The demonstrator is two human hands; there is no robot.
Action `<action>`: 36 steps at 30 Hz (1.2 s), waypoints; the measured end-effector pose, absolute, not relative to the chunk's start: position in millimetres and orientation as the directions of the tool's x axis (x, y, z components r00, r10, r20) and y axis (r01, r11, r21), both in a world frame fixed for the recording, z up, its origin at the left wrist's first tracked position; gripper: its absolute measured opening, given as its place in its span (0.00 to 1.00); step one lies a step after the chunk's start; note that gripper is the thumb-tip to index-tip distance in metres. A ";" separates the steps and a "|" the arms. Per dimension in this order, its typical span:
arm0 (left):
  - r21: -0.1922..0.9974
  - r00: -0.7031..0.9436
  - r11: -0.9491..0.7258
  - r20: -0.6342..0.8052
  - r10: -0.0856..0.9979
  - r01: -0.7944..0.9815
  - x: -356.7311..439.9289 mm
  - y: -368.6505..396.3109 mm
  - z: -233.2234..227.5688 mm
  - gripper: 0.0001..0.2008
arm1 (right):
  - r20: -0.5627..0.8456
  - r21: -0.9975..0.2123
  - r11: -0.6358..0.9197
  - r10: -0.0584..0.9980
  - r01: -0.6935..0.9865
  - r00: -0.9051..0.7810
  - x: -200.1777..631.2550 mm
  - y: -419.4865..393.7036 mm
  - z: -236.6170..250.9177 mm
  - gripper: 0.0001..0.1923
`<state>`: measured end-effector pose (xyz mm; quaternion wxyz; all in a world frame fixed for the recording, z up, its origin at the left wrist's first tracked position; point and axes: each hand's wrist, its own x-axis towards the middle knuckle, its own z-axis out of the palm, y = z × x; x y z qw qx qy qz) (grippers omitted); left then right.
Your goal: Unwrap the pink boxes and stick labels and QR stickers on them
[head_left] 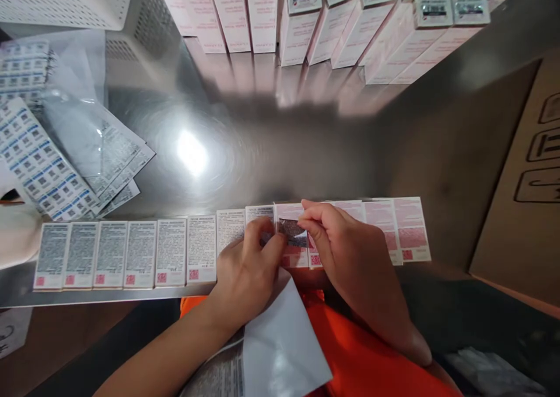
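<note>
A row of pink and white boxes (126, 254) lies flat along the near edge of the steel table (262, 146). Those on the left carry grey text labels; those on the right (406, 227) show bare pink faces. My left hand (247, 271) and my right hand (345, 251) meet over a box in the middle of the row. Between their fingertips they pinch a small translucent label (292, 232) held against that box. A white backing sheet (280, 344) hangs under my left hand over my lap.
Upright pink boxes (332, 23) with barcode tops stand in rows at the back. Sheets of labels (39, 163) and clear film lie at the left. A white perforated tray (65, 0) sits far left. A cardboard box (525, 198) stands at the right.
</note>
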<state>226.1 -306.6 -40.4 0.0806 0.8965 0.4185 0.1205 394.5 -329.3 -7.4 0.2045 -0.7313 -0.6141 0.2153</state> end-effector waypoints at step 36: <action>0.125 0.698 -0.751 0.295 0.652 0.648 223.7 -306.1 -44.2 0.05 | -0.206 -0.715 -0.196 0.976 0.671 0.066 402.1 -340.8 -0.1 0.06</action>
